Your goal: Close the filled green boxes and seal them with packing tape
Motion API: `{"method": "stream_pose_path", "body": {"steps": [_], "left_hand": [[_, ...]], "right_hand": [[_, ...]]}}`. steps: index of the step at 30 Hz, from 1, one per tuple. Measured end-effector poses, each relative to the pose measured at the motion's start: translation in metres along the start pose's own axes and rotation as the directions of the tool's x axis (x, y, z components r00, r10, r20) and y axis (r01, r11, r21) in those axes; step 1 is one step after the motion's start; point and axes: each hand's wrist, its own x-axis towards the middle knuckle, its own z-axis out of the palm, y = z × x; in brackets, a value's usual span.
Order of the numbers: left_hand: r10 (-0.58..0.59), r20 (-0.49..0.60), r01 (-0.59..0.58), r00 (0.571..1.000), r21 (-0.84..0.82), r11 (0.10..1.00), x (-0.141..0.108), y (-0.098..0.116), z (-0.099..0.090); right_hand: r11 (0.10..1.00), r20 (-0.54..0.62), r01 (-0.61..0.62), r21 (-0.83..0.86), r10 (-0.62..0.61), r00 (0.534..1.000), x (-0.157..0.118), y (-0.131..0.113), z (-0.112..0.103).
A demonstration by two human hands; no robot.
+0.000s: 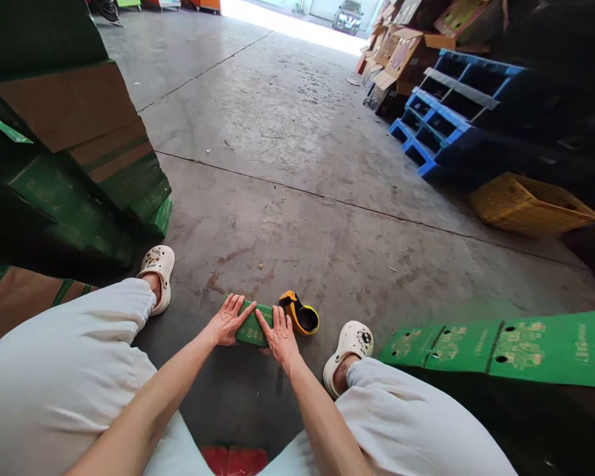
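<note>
A small green carton (252, 328) with pale printed characters sits low between my feet. My left hand (228, 321) lies over its left end, fingers stretched out and spread. Over the right end rests my right hand (280, 334), its fingers also apart and the thumb pointing inward across the printed face. Both hands touch the carton, and its underside is hidden. Just beyond my right hand, a yellow and black tool that looks like a tape dispenser (301, 314) lies on the floor.
Stacked green and brown cartons (79, 132) rise on the left. A long green carton (525, 347) stands by my right leg. Farther right are a yellow crate (513, 205), blue pallets (426, 135) and piled cardboard boxes (396, 56). A car (348, 16) shows outside the bright doorway.
</note>
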Motion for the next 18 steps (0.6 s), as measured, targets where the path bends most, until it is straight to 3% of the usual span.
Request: {"method": "stream_pose_path", "body": {"steps": [6, 8, 10, 12, 14, 16, 18], "left_hand": [[0.009, -0.016, -0.009, 1.0, -0.011, 1.0, -0.003, 0.0, 0.004], [0.024, -0.038, -0.025, 0.999, -0.016, 1.0, -0.003, -0.001, 0.006], [0.039, -0.053, -0.04, 0.998, -0.014, 0.999, -0.002, -0.004, 0.009], [0.048, -0.052, -0.048, 0.998, 0.003, 0.999, -0.001, -0.005, 0.012], [0.054, -0.044, -0.053, 0.998, 0.019, 0.998, 0.001, -0.006, 0.014], [0.058, -0.041, -0.057, 0.997, 0.023, 0.998, 0.003, -0.007, 0.014], [0.056, -0.042, -0.056, 0.998, 0.016, 0.998, 0.004, -0.007, 0.014]], "right_hand": [[1.0, -0.033, -0.022, -0.003, 0.022, 0.999, -0.005, -0.006, 0.01], [0.996, -0.075, -0.023, 0.09, 0.03, 0.997, -0.001, -0.008, 0.012], [0.966, -0.134, -0.095, 0.239, 0.13, 0.982, 0.007, -0.007, 0.01], [0.875, -0.167, -0.286, 0.389, 0.373, 0.913, 0.017, 0.004, 0.006], [0.731, -0.135, -0.488, 0.476, 0.61, 0.781, 0.026, 0.023, 0.003], [0.608, -0.036, -0.633, 0.479, 0.734, 0.678, 0.032, 0.045, 0.002], [0.546, 0.065, -0.711, 0.443, 0.772, 0.633, 0.037, 0.061, 0.005]]}}
